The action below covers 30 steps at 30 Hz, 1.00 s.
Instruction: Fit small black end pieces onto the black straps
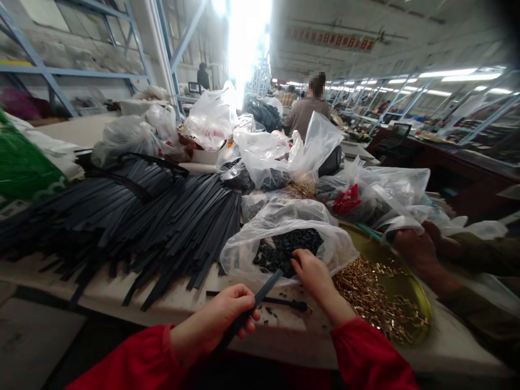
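Note:
My left hand (233, 309) is closed around a dark strap (268, 286), one end of which points up and away from me. My right hand (314, 276) reaches over the near rim of a clear plastic bag (239, 254). Its thumb and index fingertips sit slightly apart at the small black pieces (280, 252) inside. Between my hands and the bag, a thin black strap with a metal end (280, 302) lies on the table, with a few loose black pieces around it. A thick pile of dark straps (182, 233) spreads to the left.
A yellow round tray (424, 309) with gold-coloured metal links (365, 298) stands at the right. Beside it, a co-worker's hands (418, 249) touch a plastic bag. More filled bags (264, 154) crowd the back of the table (179, 319). A green bag (28, 157) is far left.

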Each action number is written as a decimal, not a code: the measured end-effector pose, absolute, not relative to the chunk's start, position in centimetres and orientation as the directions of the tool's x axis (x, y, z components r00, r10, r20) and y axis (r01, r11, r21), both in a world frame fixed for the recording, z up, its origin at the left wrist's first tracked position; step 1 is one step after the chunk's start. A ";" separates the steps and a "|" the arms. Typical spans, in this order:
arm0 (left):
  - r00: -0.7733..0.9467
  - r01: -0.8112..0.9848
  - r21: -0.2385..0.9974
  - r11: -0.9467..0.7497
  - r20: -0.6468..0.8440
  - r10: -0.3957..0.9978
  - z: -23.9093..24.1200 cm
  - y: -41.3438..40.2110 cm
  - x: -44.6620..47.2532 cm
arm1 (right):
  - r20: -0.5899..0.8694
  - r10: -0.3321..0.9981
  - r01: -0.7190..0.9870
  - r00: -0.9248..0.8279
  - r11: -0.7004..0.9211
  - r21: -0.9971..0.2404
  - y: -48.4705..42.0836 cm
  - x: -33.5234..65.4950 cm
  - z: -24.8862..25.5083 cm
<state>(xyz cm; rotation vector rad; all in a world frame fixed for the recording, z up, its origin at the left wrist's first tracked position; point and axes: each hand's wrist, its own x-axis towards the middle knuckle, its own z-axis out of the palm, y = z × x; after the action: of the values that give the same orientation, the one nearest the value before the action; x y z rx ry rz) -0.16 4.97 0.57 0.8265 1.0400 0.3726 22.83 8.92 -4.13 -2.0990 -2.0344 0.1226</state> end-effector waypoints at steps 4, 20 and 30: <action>0.462 0.071 0.716 0.695 -0.641 0.613 0.0 5.8 -0.2 | 0.033 0.998 0.996 0.054 -0.051 -0.075 10.7 22.3 -5.0; 0.481 -0.010 0.649 0.760 -0.664 0.573 -0.6 6.1 0.2 | -0.078 0.997 0.635 0.022 -0.075 -0.769 8.3 19.7 -3.0; 0.551 0.456 0.823 0.339 -0.560 0.619 -0.5 6.3 -6.7 | -0.268 0.872 -0.087 0.410 -0.255 -0.963 2.7 24.3 -4.0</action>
<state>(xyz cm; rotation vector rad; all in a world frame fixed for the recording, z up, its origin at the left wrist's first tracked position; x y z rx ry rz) -6.74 6.26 -0.53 1.2888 1.0591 0.1374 24.25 2.71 -3.95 -1.5529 -0.7195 1.0775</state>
